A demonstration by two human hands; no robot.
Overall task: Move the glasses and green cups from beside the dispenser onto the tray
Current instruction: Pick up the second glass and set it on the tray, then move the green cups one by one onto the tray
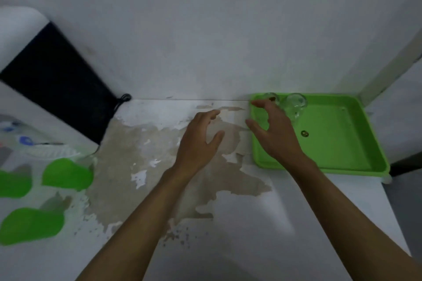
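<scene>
Two clear glasses stand in the far left corner of the green tray (342, 143): one glass (295, 104) in plain sight, the other glass (272, 98) partly behind my fingers. My right hand (271, 132) hovers over the tray's left part, fingers spread, holding nothing. My left hand (198, 141) is above the worn counter just left of the tray, also open and empty. Three green cups sit at the left edge: one cup (67, 174), a second cup (14, 183), a third cup (32, 226), all blurred.
A white dispenser (13, 34) with a dark panel (57, 80) and a black cord (123, 98) stands at the back left. The white wall runs behind the counter. A blurred clear object (34, 143) lies beside the cups. The counter ends just right of the tray.
</scene>
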